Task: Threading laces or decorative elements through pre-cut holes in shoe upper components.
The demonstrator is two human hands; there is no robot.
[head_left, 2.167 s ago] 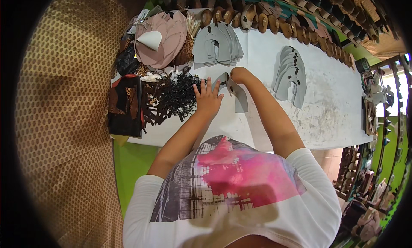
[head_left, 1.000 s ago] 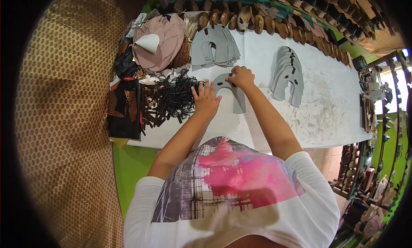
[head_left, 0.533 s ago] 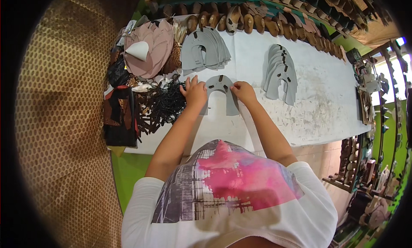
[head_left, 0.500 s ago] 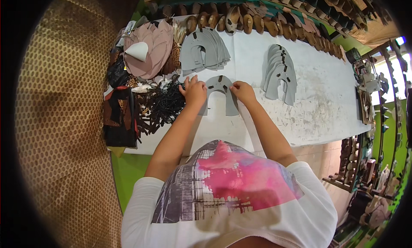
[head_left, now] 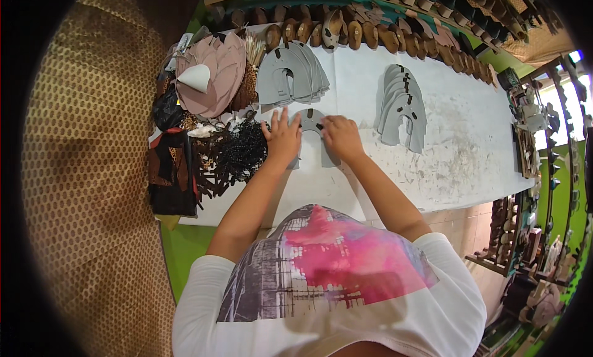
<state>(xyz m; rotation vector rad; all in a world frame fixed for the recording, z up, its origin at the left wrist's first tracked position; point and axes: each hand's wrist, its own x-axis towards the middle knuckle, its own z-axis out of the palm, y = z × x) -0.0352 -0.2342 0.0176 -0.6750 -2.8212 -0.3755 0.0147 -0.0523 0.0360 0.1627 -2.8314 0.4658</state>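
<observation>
Now that both hands have come together on the one grey horseshoe-shaped piece (head_left: 314,137), where a second ago the right hand (head_left: 341,137) reached further off, I judge the piece is being set flat and squared up. My left hand (head_left: 282,139) lies spread open, fingers splayed, pressing its left arm; the right rests loosely curled on the other arm. It lies on the white table (head_left: 469,140), between two grey stacks (head_left: 403,106).

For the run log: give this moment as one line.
left hand: flat on grey cut piece | right hand: on same piece | white table
</observation>
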